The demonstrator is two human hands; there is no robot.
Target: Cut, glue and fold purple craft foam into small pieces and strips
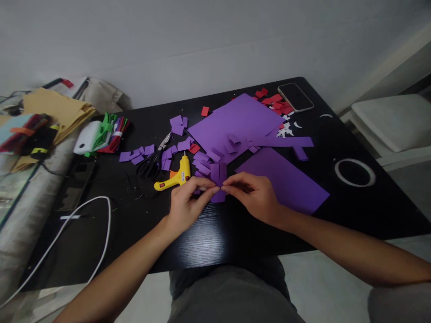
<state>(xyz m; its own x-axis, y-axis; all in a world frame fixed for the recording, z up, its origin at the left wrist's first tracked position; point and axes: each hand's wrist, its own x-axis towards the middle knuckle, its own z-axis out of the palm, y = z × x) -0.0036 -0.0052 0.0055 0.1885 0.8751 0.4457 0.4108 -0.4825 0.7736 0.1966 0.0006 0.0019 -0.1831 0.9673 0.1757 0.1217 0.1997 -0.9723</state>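
Note:
Between my hands is a piece of purple craft foam or paper (218,172) with a lengthwise line down it, near the front middle of the table. My left hand (190,199) pinches its left side between thumb and forefinger. From the right, my right hand (257,195) pinches the same piece, fingertips almost touching the left ones. Small cut purple pieces (202,163) lie just behind my left hand. Close by on the left rests a yellow glue gun (177,175), nozzle pointing away from me. A large purple sheet (286,179) lies partly behind my right hand.
Black-handled scissors (155,159) lie left of the glue gun. Another purple sheet (235,123), red scraps (278,105) and a phone (295,97) are further back. A white ring of tape (355,172) lies right. A white cable (109,215) loops across the left side.

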